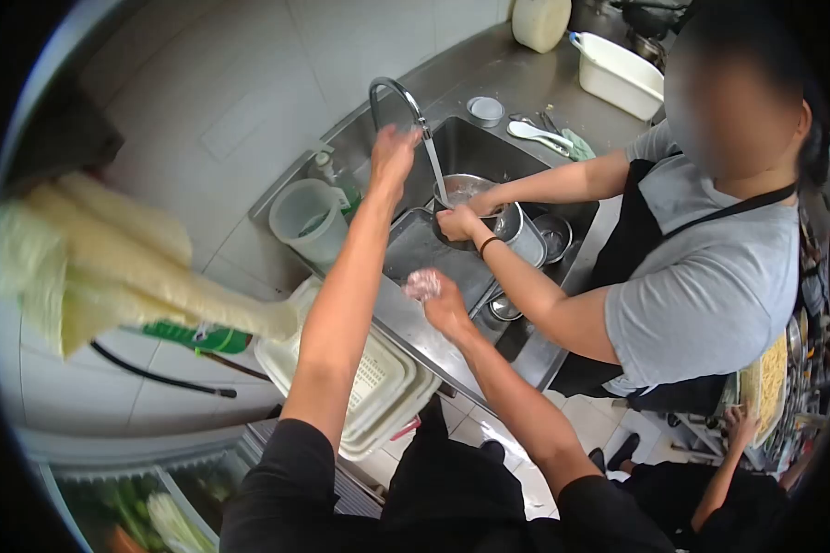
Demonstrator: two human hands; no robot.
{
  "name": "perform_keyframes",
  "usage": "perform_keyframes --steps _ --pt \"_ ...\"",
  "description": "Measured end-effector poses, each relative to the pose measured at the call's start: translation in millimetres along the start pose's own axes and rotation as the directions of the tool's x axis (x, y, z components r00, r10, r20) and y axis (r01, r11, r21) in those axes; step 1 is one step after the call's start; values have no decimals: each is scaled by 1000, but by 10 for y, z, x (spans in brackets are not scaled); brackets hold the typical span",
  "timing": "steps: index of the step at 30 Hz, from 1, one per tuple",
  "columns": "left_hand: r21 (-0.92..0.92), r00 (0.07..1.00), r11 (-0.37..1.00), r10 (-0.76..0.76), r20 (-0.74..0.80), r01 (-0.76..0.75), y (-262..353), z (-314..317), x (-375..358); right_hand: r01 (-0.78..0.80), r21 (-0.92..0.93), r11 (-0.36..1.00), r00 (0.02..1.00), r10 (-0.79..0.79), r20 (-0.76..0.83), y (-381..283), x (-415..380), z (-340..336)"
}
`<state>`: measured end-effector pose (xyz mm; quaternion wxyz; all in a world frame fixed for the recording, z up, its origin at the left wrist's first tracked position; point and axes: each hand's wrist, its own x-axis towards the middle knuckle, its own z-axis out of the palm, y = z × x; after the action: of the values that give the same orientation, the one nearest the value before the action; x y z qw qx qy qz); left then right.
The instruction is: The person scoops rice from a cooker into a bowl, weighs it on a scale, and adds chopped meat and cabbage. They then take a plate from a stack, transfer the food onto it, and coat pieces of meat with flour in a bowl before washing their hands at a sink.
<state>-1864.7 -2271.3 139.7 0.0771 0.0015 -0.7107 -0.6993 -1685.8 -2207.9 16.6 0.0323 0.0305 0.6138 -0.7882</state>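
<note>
My left hand (393, 158) reaches up to the curved faucet (398, 83) and overlaps its lower part; its fingers are blurred. Water runs from the spout into a metal pot (475, 182) in the sink (461, 136). My right hand (446, 308) is closed around a crumpled pinkish-white, glossy thing (422, 284), held over the sink's near side. Below the faucet lies a flat metal tray (433, 249). Another person's hands (466, 212) are at the pot under the stream.
A translucent bucket (306, 217) and a pump bottle (327, 170) stand left of the sink. Stacked white baskets (378, 387) are below them. White spoons (537, 135) and a white tub (618, 76) lie on the counter. A yellowish cloth (129, 253) hangs at left. The other person (710, 267) stands at right.
</note>
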Motion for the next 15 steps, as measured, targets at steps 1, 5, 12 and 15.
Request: perform_keyframes --steps 1,5,12,15 --pt "-2 998 999 -44 -39 44 67 114 180 -6 102 995 1000 7 -14 99 252 44" --pt "-90 978 992 -64 198 83 -141 203 784 -140 -8 990 990 140 -28 -7 940 145" --pt "-94 947 995 -7 321 39 -204 -345 774 -295 305 905 929 347 -131 46 1862 186" --pt "-168 913 986 54 405 17 -257 -436 785 -349 447 823 887 445 -126 307 2260 297"
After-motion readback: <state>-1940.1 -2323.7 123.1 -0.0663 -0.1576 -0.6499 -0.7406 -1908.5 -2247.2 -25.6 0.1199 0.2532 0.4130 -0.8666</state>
